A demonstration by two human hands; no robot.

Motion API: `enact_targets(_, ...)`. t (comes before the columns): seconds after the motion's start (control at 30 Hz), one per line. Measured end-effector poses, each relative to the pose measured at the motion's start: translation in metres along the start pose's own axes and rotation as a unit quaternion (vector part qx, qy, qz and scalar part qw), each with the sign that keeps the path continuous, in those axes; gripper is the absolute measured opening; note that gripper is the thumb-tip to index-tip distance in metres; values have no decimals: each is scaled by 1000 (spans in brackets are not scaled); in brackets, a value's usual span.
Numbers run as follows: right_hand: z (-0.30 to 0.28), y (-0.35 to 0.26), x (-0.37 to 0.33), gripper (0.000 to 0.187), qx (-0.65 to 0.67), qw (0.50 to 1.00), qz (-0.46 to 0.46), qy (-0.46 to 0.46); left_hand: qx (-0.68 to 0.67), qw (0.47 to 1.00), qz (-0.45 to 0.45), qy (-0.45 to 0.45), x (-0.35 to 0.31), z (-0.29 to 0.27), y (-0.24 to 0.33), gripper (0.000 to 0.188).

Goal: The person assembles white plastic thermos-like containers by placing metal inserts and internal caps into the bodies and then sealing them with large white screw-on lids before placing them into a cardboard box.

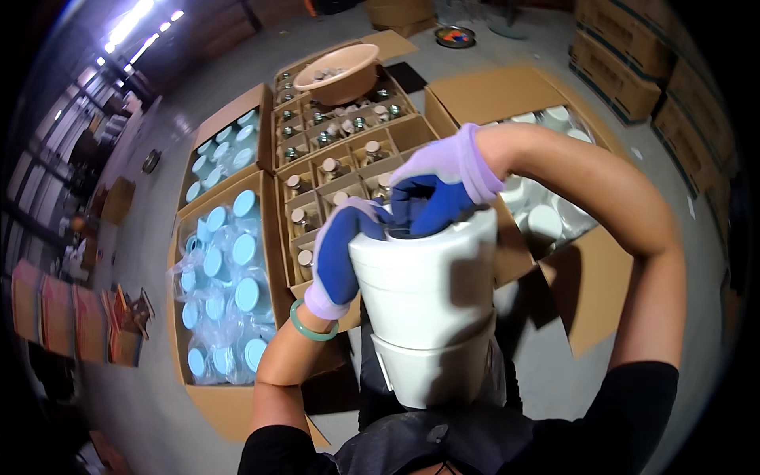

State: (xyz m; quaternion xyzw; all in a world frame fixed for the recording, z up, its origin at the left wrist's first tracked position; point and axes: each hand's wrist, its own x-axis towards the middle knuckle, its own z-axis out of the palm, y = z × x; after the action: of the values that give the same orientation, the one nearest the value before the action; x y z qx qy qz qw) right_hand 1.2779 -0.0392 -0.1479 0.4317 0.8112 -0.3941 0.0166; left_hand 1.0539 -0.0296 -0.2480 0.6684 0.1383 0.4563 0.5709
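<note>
A tall white cylindrical container (419, 293), with a seam around its lower part, stands upright close against my body. I wear lavender gloves with blue palms. My left hand (342, 249) is closed over the left side of its top rim, with the fingertips bent inward. Over the top of the container, my right hand (439, 190) has its fingers curled down near the opening. Whatever those fingers hold is hidden by the glove and shadow. Just beyond my hands, small glass bottles (332, 168) with pale tops sit in a divided cardboard box (317, 279).
At left, open boxes hold light-blue-lidded containers (245, 249) in clear plastic. A peach basin (340, 75) rests on a far box of bottles. White-lidded containers (545, 223) fill a box at right. Stacked cartons (617, 75) stand at the far right.
</note>
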Motion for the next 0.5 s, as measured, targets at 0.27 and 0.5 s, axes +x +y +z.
enact_targets(0.27, 39, -38, -38, 55, -227, 956, 175, 57, 329, 924, 184, -63, -21, 41, 41, 23)
enact_targets(0.5, 46, -117, -88, 31, -204, 957, 160, 127, 176, 964, 190, -59, -39, 60, 83, 8)
